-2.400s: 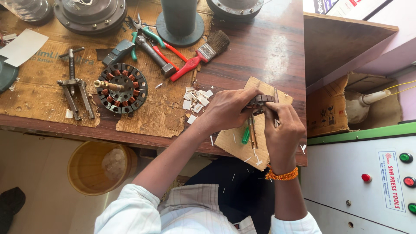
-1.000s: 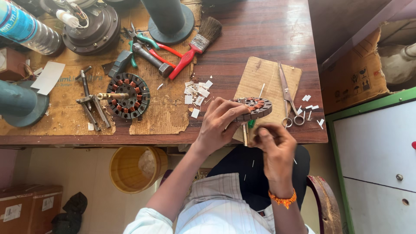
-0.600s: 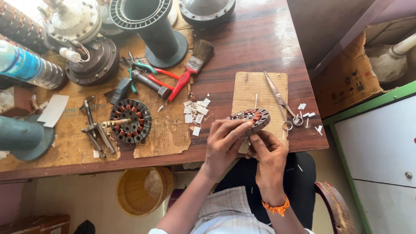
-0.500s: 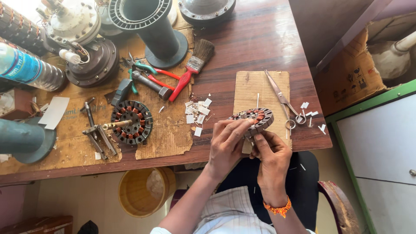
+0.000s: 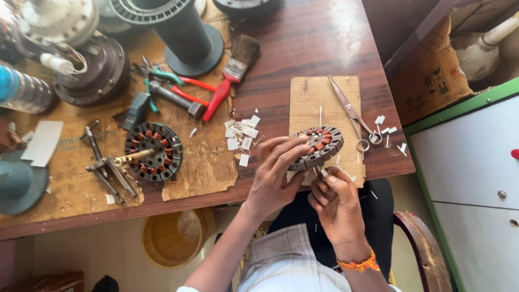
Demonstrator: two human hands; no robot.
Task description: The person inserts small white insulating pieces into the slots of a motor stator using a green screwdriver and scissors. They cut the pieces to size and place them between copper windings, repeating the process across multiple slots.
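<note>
Over the near edge of the table [image 5: 324, 48], the left hand [image 5: 273, 181] grips a tilted wound stator [image 5: 316, 147] with fingers spread, the right hand [image 5: 335, 203] pinching just beneath it.

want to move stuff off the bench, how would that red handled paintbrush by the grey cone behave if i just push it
The red-handled paintbrush lies flat on the wooden table, so it would probably slide, not roll: its handle looks flattened. It seems light and stiff, though the dark bristles would likely bend. Its handle end touches the red-gripped pliers, which may get dragged along.
</note>
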